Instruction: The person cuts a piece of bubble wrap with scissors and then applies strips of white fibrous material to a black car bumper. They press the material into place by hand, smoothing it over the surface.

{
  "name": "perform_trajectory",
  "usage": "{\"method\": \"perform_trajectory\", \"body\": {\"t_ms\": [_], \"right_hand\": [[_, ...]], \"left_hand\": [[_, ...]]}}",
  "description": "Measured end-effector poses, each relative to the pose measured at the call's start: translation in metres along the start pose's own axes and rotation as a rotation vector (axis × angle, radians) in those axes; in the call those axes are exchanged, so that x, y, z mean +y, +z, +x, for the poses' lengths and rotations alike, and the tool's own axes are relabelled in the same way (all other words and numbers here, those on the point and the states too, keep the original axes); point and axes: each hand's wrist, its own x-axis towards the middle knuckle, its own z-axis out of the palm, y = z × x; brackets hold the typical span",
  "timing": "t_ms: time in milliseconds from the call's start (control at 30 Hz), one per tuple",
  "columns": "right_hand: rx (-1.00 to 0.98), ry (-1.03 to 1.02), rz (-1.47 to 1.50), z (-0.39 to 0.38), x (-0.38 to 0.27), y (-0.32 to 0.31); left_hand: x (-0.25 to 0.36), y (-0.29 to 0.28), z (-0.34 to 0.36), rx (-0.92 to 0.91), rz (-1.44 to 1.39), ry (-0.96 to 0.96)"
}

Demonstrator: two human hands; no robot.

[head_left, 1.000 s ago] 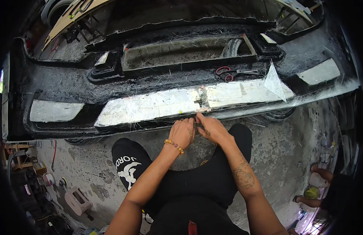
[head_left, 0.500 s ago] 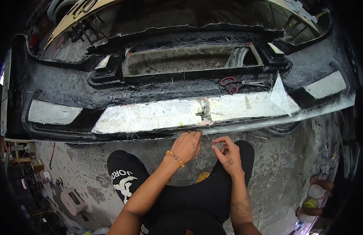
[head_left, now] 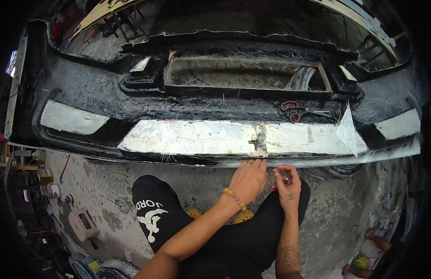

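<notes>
A long black fibreglass bumper shell (head_left: 197, 109) lies in front of me, with a pale fibreglass strip (head_left: 382, 155) along its near edge. My left hand (head_left: 251, 180), with a beaded bracelet on its wrist, is at this edge. Its fingers are bent together onto the strip; the fingertips are partly hidden. Just right of it, my right hand (head_left: 288, 187) is closed in a pinch, thumb against fingers, below the edge. Anything held there is too small to make out. Red-handled scissors (head_left: 295, 111) rest on the shell beyond my hands, beside a pointed piece of fibreglass mat (head_left: 348, 131).
Loose fibres litter the shell around its rectangular opening (head_left: 238, 88). Tyres stand beneath it. A pinkish box-shaped frame (head_left: 84, 224) is on the stained concrete floor (head_left: 115, 204) at left. Another person's arms (head_left: 375, 242) show at lower right.
My left hand has moved right along the near edge, closer to my right hand. The right hand's fingers have drawn together into a pinch. The view has shifted slightly.
</notes>
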Motion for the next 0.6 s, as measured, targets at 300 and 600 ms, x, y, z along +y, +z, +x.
{"method": "perform_trajectory", "body": {"t_ms": [300, 600], "right_hand": [[-0.311, -0.318, -0.666, 0.015, -0.033, 0.021], [-0.610, -0.253, -0.805, 0.034, -0.018, 0.029]], "left_hand": [[-0.051, -0.081, -0.065, 0.184, -0.104, -0.031], [-0.073, -0.091, -0.077, 0.235, -0.290, -0.057]]}}
